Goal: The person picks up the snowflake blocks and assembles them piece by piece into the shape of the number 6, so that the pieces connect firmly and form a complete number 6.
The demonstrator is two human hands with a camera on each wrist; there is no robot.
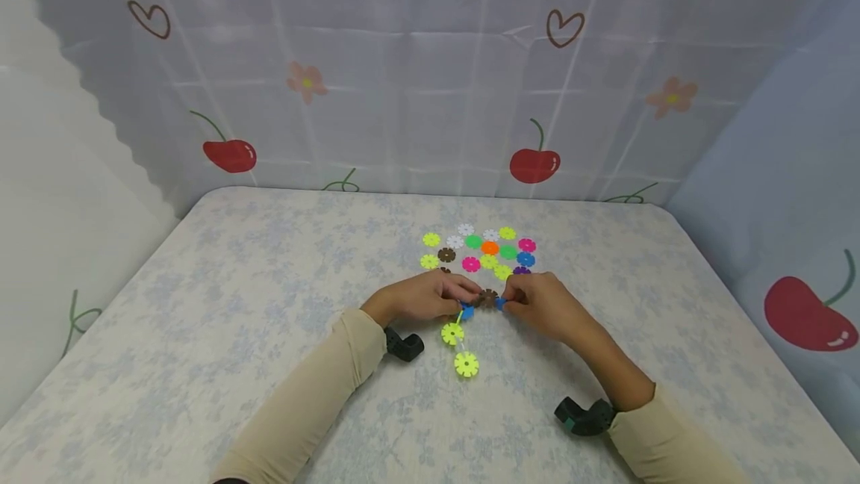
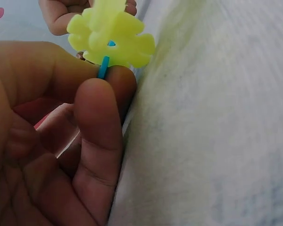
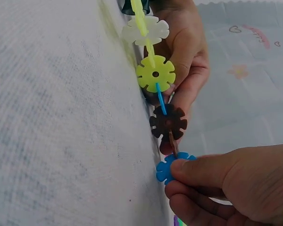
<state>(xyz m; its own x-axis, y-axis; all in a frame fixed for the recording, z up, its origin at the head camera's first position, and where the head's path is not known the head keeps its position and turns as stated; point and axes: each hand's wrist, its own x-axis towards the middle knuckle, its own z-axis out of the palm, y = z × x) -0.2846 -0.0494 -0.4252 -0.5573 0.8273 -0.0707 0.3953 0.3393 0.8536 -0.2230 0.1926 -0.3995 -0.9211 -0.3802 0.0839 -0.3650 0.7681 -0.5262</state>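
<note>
A chain of notched plastic flower discs stretches between the two hands, low over the table. My right hand (image 1: 544, 305) pinches a blue disc (image 3: 164, 170) at the chain's end, thumb on its face. Beside it in the right wrist view come an edge-on brown disc (image 3: 173, 142) and a brown disc (image 3: 168, 122) facing the camera. My left hand (image 1: 423, 299) pinches another blue disc (image 2: 104, 67) between thumb and fingers, seen edge-on. A yellow disc (image 3: 148, 74) slots onto it, followed by a whitish disc (image 3: 155, 31) and more yellow discs (image 1: 466, 364) trailing toward the person.
Loose flower discs lie behind the hands, among them an orange disc (image 1: 490, 248), a pink disc (image 1: 527, 245) and a brown disc (image 1: 446, 255). The patterned tablecloth (image 1: 269, 267) meets a printed curtain (image 1: 403, 95) at the back. Black devices (image 1: 584, 418) sit at both wrists.
</note>
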